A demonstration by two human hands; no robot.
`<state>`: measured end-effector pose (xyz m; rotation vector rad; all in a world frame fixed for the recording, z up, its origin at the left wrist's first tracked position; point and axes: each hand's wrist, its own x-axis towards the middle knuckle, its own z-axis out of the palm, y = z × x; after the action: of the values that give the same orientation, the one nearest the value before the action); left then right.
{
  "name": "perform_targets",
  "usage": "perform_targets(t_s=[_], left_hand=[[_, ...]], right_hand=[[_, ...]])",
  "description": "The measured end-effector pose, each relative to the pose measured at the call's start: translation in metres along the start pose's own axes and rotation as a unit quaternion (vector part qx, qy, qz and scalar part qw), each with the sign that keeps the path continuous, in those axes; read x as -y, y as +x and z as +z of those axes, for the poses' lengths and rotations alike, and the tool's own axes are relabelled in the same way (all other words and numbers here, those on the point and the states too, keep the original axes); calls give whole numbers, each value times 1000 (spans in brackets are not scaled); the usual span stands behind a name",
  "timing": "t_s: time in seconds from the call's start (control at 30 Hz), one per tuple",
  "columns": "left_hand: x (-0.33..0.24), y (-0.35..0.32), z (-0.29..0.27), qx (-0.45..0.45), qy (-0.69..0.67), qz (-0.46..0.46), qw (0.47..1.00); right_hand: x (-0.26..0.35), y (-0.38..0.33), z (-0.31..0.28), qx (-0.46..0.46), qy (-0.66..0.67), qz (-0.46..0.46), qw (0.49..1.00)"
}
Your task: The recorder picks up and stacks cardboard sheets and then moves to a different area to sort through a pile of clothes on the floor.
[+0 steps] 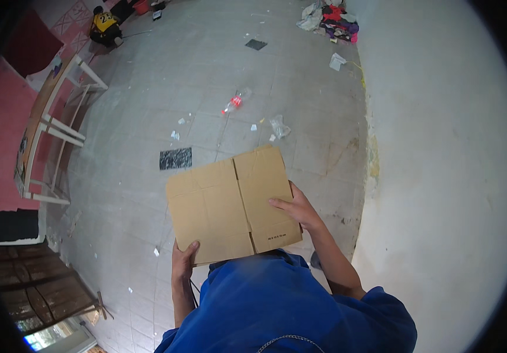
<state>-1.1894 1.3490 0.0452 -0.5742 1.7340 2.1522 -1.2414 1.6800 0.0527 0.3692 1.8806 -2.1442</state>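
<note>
A flattened brown cardboard box (206, 212) is held in front of my body, tilted slightly, with a dark slit running down between its flaps. My left hand (183, 259) grips its lower left corner, thumb on the top face and the other fingers hidden beneath. On the right edge, my right hand (298, 206) clasps the cardboard with its thumb laid across the face; its fingers go out of sight underneath.
Litter lies on the grey tiled floor: a plastic bottle (236, 102), a clear plastic bag (279, 126), a dark patterned sheet (176, 158) and a clothes heap (338, 23). A long table (44, 112) lines the left; a white wall (441, 147) stands right. Another person (106, 26) crouches far left.
</note>
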Motion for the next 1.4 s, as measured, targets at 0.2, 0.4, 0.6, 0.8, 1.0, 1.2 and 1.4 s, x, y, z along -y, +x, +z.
perform_targets(t_s=[0.2, 0.4, 0.6, 0.8, 1.0, 1.2, 1.4], left_hand=[[-84, 161, 105, 138, 35, 23, 990], [-155, 301, 235, 333, 150, 6, 931], [-155, 397, 351, 393, 272, -88, 874], [-189, 482, 407, 362, 247, -52, 897], [-248, 554, 405, 206, 83, -25, 975], [-279, 643, 413, 133, 33, -32, 990], [-318, 776, 476, 169, 32, -67, 983]], right_hand=[[45, 63, -77, -113, -11, -44, 993], [49, 99, -129, -326, 43, 0, 944], [44, 152, -186, -464, 156, 37, 871], [97, 275, -266, -439, 138, 70, 885], [194, 430, -307, -247, -38, -17, 968], [247, 565, -337, -75, -117, -15, 990], [278, 680, -383, -79, -127, -66, 987]])
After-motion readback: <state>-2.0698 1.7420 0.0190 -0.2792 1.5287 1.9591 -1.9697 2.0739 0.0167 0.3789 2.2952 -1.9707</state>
